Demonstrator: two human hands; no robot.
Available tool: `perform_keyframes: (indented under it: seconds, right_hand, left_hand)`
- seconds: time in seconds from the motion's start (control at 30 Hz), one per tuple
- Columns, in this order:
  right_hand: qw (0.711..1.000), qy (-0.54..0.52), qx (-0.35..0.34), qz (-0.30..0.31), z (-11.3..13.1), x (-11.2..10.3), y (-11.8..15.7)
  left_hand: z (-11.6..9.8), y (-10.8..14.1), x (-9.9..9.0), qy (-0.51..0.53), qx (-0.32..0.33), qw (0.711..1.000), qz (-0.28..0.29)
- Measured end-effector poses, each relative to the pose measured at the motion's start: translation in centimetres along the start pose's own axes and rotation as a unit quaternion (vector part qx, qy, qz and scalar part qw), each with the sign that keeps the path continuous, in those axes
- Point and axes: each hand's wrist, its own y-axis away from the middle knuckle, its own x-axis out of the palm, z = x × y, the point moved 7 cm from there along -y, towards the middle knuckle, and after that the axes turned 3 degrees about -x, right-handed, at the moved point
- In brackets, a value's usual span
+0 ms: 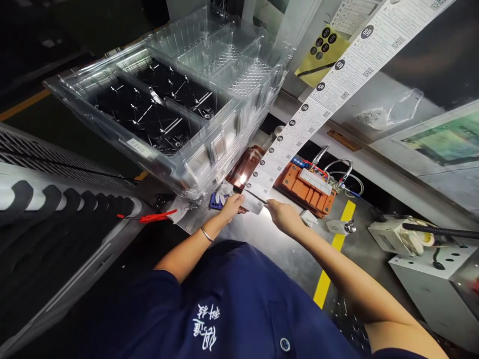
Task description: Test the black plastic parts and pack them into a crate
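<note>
A long strip of printed labels [318, 107] with round black marks and square codes runs from the upper right down to the hands. My left hand [232, 207] pinches the left edge of its lower end, and a bracelet is on that wrist. At the strip's right edge, my right hand [282, 214] is closed around a thin dark item that lies across the labels; most of that item is hidden by the fingers. Just beyond my left hand are a blue item [216, 200] and a reddish-brown transparent block [247, 167].
Stacked clear plastic trays [202, 169] holding black parts fill the upper left. An orange-brown fixture [307, 189] with wires sits right of the strip. Further right are a white bottle [337, 227] and a white device [389, 237]. Red-handled tool [153, 217] lies at left.
</note>
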Motion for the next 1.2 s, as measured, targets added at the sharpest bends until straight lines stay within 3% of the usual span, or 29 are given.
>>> perform_keyframes:
  seconds: [0.2, 0.37, 1.2]
  right_hand:
    - [0.992, 0.122, 0.007, -0.011, 1.9, -0.9, -0.8]
    - [0.987, 0.159, -0.027, 0.014, 3.2, -0.2, -0.9]
    - [0.979, 0.198, -0.007, 0.042, 5.9, -0.1, -0.3]
  left_hand:
    - [0.2, -0.1, -1.1, 0.033, 0.03, 0.996, -0.074]
    - [0.4, -0.1, -1.0, 0.046, 0.031, 0.996, -0.063]
    - [2.1, 0.1, -1.2, 0.037, 0.055, 0.994, -0.088]
